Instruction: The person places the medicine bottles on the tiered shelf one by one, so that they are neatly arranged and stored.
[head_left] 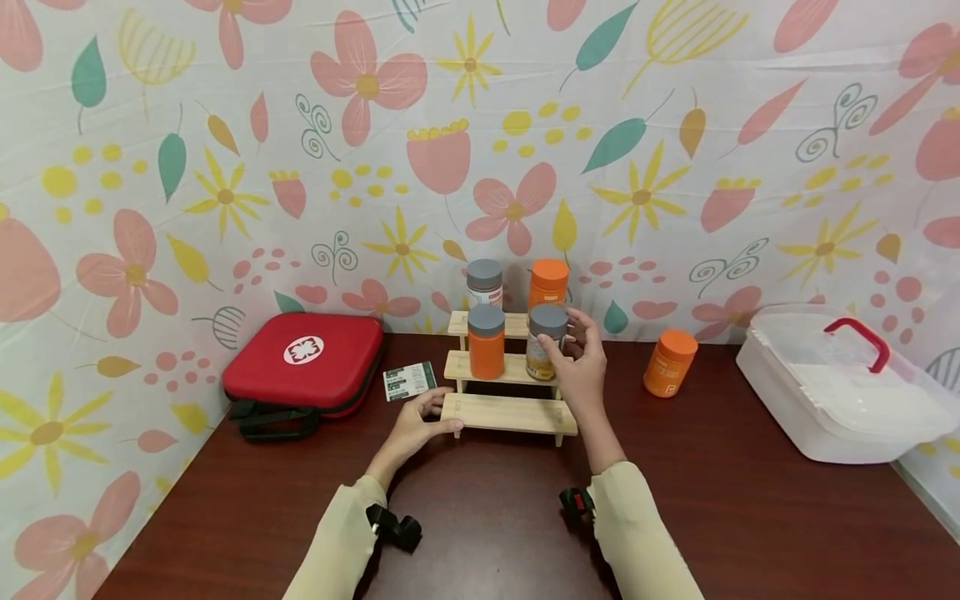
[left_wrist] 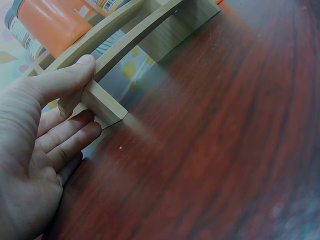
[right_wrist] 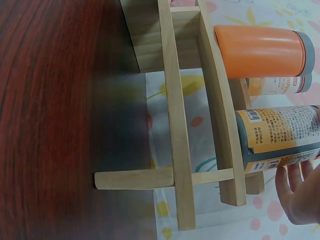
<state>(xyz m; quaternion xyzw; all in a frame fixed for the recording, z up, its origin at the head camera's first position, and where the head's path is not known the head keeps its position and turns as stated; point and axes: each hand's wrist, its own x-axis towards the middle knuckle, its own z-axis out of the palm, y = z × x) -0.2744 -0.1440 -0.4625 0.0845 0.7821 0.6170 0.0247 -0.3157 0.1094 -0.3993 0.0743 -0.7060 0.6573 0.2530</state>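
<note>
A three-step wooden rack (head_left: 510,412) stands on the table. My left hand (head_left: 411,429) grips the left end of its lowest step, thumb on top and fingers beneath, as the left wrist view shows. My right hand (head_left: 582,367) holds a grey-lidded bottle with a yellow and grey label (right_wrist: 280,132) at the right of the middle step; its base meets the step. Beside it on that step is an orange bottle with a grey lid (head_left: 487,346). The top step bears a grey-lidded white-labelled bottle (head_left: 484,283) and an orange-lidded orange bottle (head_left: 549,283).
Another orange bottle (head_left: 670,364) stands on the table right of the rack. A red first-aid case (head_left: 303,358) and a green and white card (head_left: 408,381) lie to the left. At far right is a white plastic box (head_left: 847,392) with a red handle. A flowered cloth hangs behind.
</note>
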